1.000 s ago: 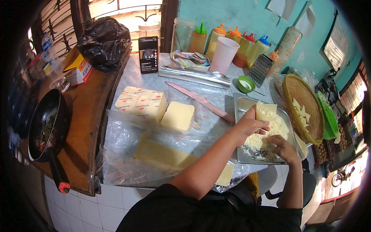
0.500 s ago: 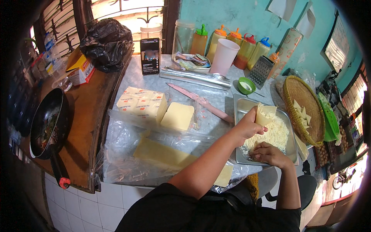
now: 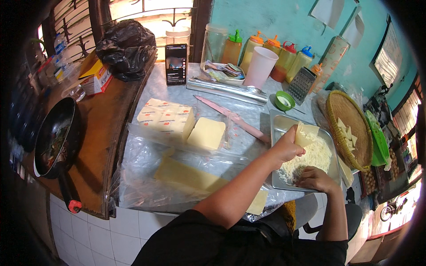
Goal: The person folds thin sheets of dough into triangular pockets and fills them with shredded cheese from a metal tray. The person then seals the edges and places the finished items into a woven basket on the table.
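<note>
My left hand pinches a thin pale-yellow pastry wrapper, folded into an open pocket, over a rectangular metal tray. Shredded cheese fills much of the tray. Down at the near side of the cheese, my right hand has its fingers curled together into the shreds; their tips are partly hidden. Left of the tray, a strip of pale-yellow wrappers lies on clear plastic, partly behind my left forearm. Several folded wrappers rest in a round woven basket on the right.
A pink knife lies beside a cut yellow block and a wrapped block. Behind are a foil roll, phone, green bowl, grater and sauce bottles. A frying pan sits far left.
My right hand has shifted slightly right in the cheese, and its fingers have drawn closer together. The left hand still holds the wrapper in nearly the same place. The view has moved slightly.
</note>
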A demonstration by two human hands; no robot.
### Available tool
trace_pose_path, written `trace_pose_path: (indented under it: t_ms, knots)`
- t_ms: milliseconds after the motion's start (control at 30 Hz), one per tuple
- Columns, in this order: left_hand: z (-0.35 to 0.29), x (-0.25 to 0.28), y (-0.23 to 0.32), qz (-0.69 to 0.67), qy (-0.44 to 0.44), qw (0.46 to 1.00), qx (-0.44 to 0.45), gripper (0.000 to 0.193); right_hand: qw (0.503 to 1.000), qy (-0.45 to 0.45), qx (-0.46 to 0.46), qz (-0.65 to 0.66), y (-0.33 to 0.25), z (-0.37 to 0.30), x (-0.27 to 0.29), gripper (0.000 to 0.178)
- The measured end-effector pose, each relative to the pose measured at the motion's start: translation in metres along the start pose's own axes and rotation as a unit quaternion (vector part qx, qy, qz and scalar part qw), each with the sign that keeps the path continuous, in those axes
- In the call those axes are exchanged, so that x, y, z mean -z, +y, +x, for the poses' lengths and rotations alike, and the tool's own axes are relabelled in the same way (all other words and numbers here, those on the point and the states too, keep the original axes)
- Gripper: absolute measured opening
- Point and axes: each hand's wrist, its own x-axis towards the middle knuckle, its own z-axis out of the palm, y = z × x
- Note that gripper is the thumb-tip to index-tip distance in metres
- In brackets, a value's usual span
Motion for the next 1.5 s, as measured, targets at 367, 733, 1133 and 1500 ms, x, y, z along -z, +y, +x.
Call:
trace_pose_path:
  t_ms: [367,733,1133,1500]
  knots:
    - [-0.001,0.0,0.003,0.034,0.002,0.999,0.013,0.058,0.928,0.166,-0.249,-0.222,0.025,-0.015,-0.003,0.028]
    - [-0.003,0.001,0.003,0.063,-0.006,0.998,0.002,0.064,0.987,-0.007,-0.056,0.148,-0.012,-0.005,-0.004,0.013]
    - [-0.004,-0.004,0.006,0.042,-0.015,0.999,-0.004,0.062,0.941,0.274,-0.041,0.193,-0.038,-0.016,0.073,0.018]
    - [-0.003,0.0,0.005,0.0,-0.029,1.0,0.011,0.063,0.915,0.354,0.189,0.03,-0.08,0.02,0.066,0.028]
